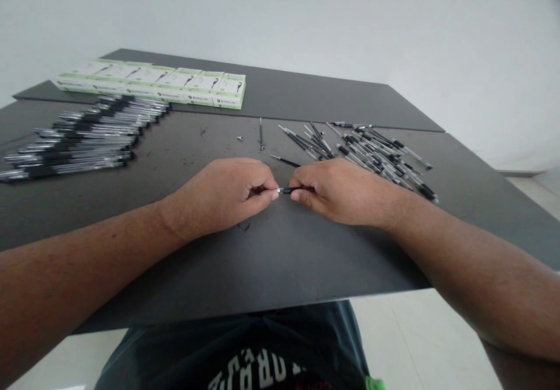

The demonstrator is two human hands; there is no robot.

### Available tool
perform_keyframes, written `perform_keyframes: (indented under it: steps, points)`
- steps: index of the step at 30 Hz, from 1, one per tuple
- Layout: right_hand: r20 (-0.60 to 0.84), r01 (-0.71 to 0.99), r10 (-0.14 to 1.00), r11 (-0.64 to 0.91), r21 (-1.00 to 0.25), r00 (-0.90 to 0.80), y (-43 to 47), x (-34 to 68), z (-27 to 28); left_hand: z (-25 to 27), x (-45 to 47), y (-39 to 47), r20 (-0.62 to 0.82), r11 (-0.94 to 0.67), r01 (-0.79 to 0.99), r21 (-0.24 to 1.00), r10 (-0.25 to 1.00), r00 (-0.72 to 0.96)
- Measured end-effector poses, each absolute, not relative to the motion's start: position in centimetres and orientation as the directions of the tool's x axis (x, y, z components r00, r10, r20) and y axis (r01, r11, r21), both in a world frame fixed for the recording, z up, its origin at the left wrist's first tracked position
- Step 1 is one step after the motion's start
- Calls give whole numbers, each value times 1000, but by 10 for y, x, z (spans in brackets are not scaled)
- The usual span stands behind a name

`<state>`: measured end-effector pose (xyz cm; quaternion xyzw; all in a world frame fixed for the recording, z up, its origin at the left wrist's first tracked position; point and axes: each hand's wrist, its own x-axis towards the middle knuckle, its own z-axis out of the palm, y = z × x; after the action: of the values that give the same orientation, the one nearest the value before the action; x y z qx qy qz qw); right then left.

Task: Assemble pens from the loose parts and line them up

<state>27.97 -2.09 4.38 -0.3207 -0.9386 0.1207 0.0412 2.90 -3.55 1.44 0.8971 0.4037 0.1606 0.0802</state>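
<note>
A pen [286, 191] with a black grip and a silvery tip is held level between my two hands over the dark table. My left hand [234, 188] pinches it at the silvery tip end. Around the black part, the thumb and fingers of my right hand [339, 190] are closed; the rest of the pen is hidden in that hand. Just behind the hands lie a dark refill [285, 160], another thin refill [261, 133] and a small silvery pen tip [239, 138].
Assembled pens [87, 133] lie in a wide row at left. Green and white boxes [153, 83] stand behind them. To the right are loose refills [310, 139] and a heap of clear pen barrels [385, 156]. The table's front edge [262, 311] is close to my body.
</note>
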Motion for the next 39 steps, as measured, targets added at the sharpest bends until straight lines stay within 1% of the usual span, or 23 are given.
perform_keyframes:
  steps: [5, 9, 13, 17, 22, 25, 30, 39]
  points:
    - [9, 591, 613, 766, -251, -790, -22, 278, 43, 13, 29, -35, 227, -646, 695, 316, 763, 606]
    - [14, 591, 619, 756, -281, -785, -23, 277, 43, 12, 30, -35, 234, -669, 677, 307, 743, 627]
    - [55, 599, 643, 738, -309, -764, -22, 277, 41, 13, 29, -35, 236, -656, 694, 298, 755, 612]
    - [87, 590, 634, 754, -288, -768, -20, 279, 39, 13, 28, -33, 245, -649, 698, 304, 761, 601]
    - [35, 586, 615, 767, -262, -788, -20, 278, 39, 11, 27, -32, 264, -689, 661, 297, 725, 636]
    - [35, 580, 609, 770, -266, -792, -21, 277, 39, 10, 26, -33, 287, -707, 643, 295, 708, 646]
    - [77, 578, 622, 760, -296, -779, -21, 278, 37, 10, 26, -34, 316, -686, 650, 326, 727, 609]
    - [91, 547, 589, 790, -277, -803, -19, 280, 35, 9, 26, -33, 315, -688, 624, 370, 725, 612]
